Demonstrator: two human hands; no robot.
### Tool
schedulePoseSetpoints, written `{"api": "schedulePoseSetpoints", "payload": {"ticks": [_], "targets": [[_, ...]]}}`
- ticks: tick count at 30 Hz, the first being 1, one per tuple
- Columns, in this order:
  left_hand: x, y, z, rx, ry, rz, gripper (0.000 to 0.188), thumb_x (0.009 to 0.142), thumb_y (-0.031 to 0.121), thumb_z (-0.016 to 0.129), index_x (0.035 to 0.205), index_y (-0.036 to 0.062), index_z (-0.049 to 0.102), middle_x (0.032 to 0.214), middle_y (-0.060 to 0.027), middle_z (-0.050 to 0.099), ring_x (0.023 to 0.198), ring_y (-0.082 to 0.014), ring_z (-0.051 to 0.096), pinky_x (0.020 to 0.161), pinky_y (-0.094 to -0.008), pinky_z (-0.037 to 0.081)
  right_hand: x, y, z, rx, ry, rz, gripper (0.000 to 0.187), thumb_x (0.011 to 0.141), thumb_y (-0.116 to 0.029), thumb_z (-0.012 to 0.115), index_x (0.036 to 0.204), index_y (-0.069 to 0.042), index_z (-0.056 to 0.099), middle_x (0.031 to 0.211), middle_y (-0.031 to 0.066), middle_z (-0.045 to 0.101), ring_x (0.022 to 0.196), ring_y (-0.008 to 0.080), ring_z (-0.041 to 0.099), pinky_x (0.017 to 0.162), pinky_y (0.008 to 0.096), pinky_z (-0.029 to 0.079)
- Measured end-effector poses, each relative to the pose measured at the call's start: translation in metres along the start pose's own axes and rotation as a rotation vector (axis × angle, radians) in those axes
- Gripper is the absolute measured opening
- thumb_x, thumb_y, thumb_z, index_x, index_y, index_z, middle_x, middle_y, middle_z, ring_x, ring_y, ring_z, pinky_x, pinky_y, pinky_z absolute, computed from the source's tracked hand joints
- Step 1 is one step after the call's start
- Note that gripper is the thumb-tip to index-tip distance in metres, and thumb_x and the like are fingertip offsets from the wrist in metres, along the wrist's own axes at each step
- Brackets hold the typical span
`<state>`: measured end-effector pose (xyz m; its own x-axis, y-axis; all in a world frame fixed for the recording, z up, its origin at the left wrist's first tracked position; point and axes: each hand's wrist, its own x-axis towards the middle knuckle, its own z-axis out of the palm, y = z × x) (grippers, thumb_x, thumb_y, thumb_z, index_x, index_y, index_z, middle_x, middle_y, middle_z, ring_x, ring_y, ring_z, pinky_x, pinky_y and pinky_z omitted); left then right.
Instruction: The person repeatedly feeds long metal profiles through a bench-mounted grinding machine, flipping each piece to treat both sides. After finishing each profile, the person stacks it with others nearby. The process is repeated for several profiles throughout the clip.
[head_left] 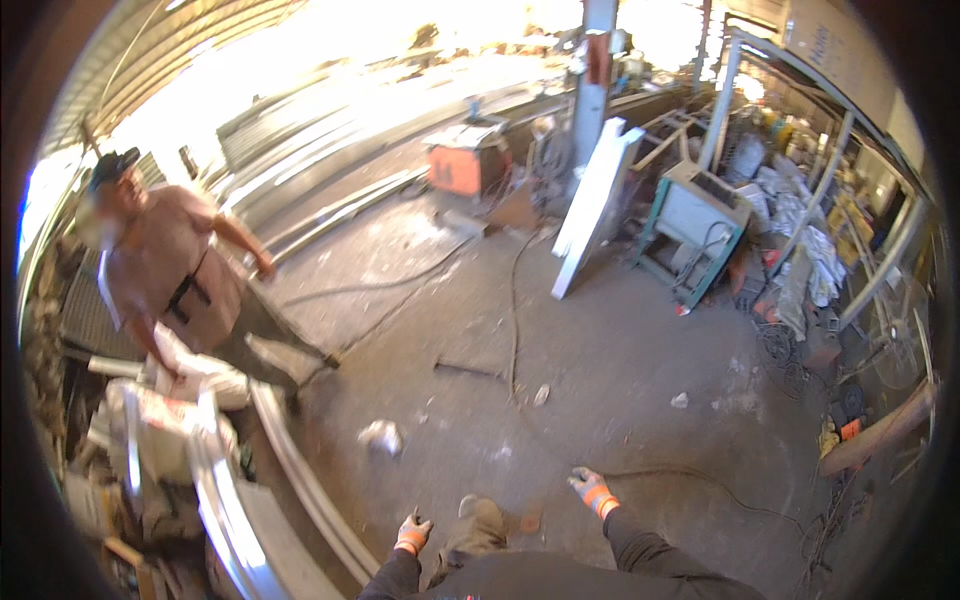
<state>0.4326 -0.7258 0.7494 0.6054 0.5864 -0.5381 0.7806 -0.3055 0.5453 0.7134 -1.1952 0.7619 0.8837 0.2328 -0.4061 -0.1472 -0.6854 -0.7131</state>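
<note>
Cable (660, 469) lies on the floor (620, 380), running toward its right edge; its loose curve could, we judge, trip us. Our right hand (592, 490) appears beside it, our left hand (413, 533) near long metal profiles (308, 474); we cannot tell whether either pinches or spreads.

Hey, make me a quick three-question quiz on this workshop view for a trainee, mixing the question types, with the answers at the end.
1. Multiple choice: In the picture, which hand appears nearer the floor cable?
A) Left hand
B) Right hand

2. True or false: Another person stands at the picture's right edge.

3. Fill in: The boxy unit in the background, left of the upright post, has a front coloured ____.

Key:
1. B
2. False; that person stands on the left.
3. Orange
</note>
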Motion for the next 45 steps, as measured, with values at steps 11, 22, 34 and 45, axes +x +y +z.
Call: {"api": "schedulePoseSetpoints", "payload": {"ticks": [11, 22, 34, 45], "targets": [[0.363, 0.459, 0.113, 0.199, -0.318, 0.198, 0.076, 0.095, 0.051, 0.081, 0.150, -0.0015, 0.070, 0.150, -0.0328, 0.072, 0.145, -0.0453, 0.067, 0.124, -0.0497, 0.053, 0.152, 0.114, -0.199, 0.211, 0.079, 0.658, 0.032, 0.104, -0.027, 0.084, 0.121, -0.001, 0.080, 0.099, 0.0133, 0.081, 0.079, 0.0277, 0.076, 0.072, 0.0469, 0.065], [0.605, 1.056, 0.301, 0.150, -0.238, 0.899, 0.076, 0.100, 0.044, 0.087, 0.155, -0.0036, 0.064, 0.147, -0.0320, 0.073, 0.140, -0.0442, 0.071, 0.120, -0.0483, 0.056, 0.403, 0.187, -0.302, -0.002, 0.087, 0.678, 0.053, 0.100, -0.043, 0.084, 0.131, 0.000, 0.079, 0.121, 0.0239, 0.085, 0.120, 0.0413, 0.078, 0.106, 0.0524, 0.060], [0.772, 1.676, 0.434, 0.185, 0.159, 1.187, 0.091, 0.096, 0.056, 0.089, 0.158, -0.0030, 0.058, 0.152, -0.0304, 0.063, 0.138, -0.0498, 0.064, 0.116, -0.0533, 0.055, 0.812, 0.194, -0.690, 0.870, 0.665, 0.647, 0.045, 0.104, -0.017, 0.079, 0.147, -0.005, 0.073, 0.105, 0.0073, 0.082, 0.086, 0.0190, 0.077, 0.079, 0.0384, 0.064], [1.071, 1.930, 0.601, 0.020, 0.328, 0.777, 0.144, 0.072, 0.051, 0.106, 0.175, -0.0144, 0.028, 0.162, -0.0368, 0.059, 0.152, -0.0459, 0.059, 0.125, -0.0471, 0.051, 0.942, 0.110, -0.816, 0.485, 0.711, 0.917, 0.048, 0.104, -0.017, 0.078, 0.149, 0.002, 0.072, 0.118, 0.0112, 0.084, 0.107, 0.0157, 0.077, 0.090, 0.0354, 0.063]]}}
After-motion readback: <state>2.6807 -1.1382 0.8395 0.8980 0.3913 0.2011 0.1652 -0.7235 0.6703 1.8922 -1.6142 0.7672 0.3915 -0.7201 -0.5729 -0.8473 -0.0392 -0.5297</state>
